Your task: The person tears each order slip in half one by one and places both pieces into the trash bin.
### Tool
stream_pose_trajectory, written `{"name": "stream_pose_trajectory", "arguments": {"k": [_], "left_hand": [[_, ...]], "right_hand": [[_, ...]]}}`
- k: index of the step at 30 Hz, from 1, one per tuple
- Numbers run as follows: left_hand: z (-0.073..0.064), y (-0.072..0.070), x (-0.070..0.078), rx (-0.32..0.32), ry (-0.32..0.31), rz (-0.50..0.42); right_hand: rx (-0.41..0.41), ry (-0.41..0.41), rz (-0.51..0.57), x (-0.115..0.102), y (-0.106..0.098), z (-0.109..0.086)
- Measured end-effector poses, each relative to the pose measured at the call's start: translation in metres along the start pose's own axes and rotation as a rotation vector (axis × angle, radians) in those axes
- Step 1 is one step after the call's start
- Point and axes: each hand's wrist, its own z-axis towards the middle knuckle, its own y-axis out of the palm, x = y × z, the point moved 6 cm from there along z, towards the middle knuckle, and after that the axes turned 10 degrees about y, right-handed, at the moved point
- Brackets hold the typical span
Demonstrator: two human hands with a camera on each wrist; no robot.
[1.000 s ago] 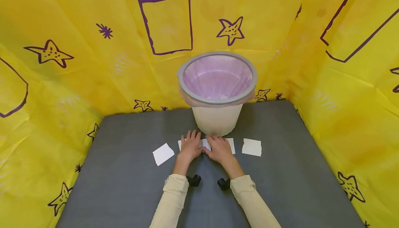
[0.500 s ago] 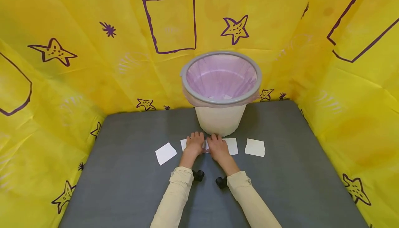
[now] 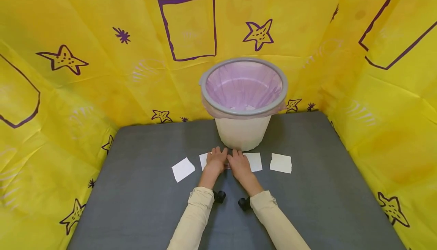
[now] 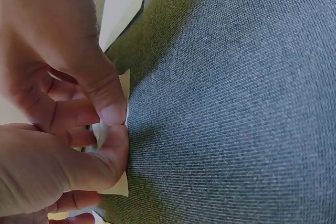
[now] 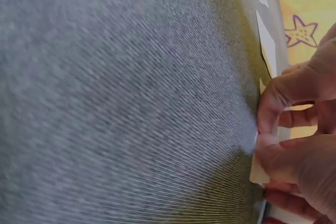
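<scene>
Both hands work close together at the front of the bin, over a small white piece of paper [image 4: 122, 186] lying between them. My left hand [image 3: 216, 161] pinches it with thumb and curled fingers. From the other side my right hand [image 3: 240, 165] pinches the same piece, and the two thumbs meet at its near edge. Most of that piece is hidden under the fingers. Just beyond the left hand lies a partly covered white paper [image 3: 203, 161]; beside the right hand is another white paper [image 3: 254, 162].
A bin [image 3: 241, 132] with a grey rim and pinkish liner stands just behind the hands, with pale scraps inside. Further papers lie at the far left [image 3: 183, 169] and far right [image 3: 281, 163] of the row. Yellow patterned cloth [image 3: 143, 87] surrounds the grey table [image 3: 150, 204].
The left hand, earlier spread flat over the papers, has shifted right and curled its fingers. The right fingers have also drawn in, and the gap between the hands has narrowed.
</scene>
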Motion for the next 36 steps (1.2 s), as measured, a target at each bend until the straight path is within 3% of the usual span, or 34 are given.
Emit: {"name": "stream_pose_trajectory", "arguments": {"k": [2,4,8,12,16,20,23,27,36], "left_hand": [[0.000,-0.001,-0.001,0.018,0.013,-0.001],[-0.005,-0.002,-0.003,0.020,0.055,-0.067],[-0.018,-0.014,-0.012,0.047,0.171,-0.308],[-0.022,-0.035,-0.020,0.177,0.219,-0.477],[-0.029,-0.047,-0.020,0.313,0.254,-0.467],[-0.045,-0.055,-0.012,0.447,0.372,-0.408],[-0.057,-0.066,-0.006,0.569,0.437,-0.405],[-0.068,-0.085,0.001,0.703,0.493,-0.414],[-0.083,-0.129,0.017,0.915,0.555,-0.413]], "right_hand": [[0.042,-0.028,0.005,0.001,-0.003,-0.001],[0.109,-0.077,0.053,0.001,-0.009,-0.004],[0.296,-0.179,0.157,0.002,-0.027,-0.011],[0.405,-0.207,0.207,0.002,-0.040,-0.011],[0.332,-0.178,0.285,0.003,-0.049,-0.011],[0.175,-0.105,0.430,0.009,-0.067,-0.010],[0.114,-0.107,0.459,0.011,-0.084,-0.007],[0.138,-0.167,0.441,0.010,-0.108,-0.004],[0.277,-0.218,0.485,0.009,-0.164,-0.003]]}}
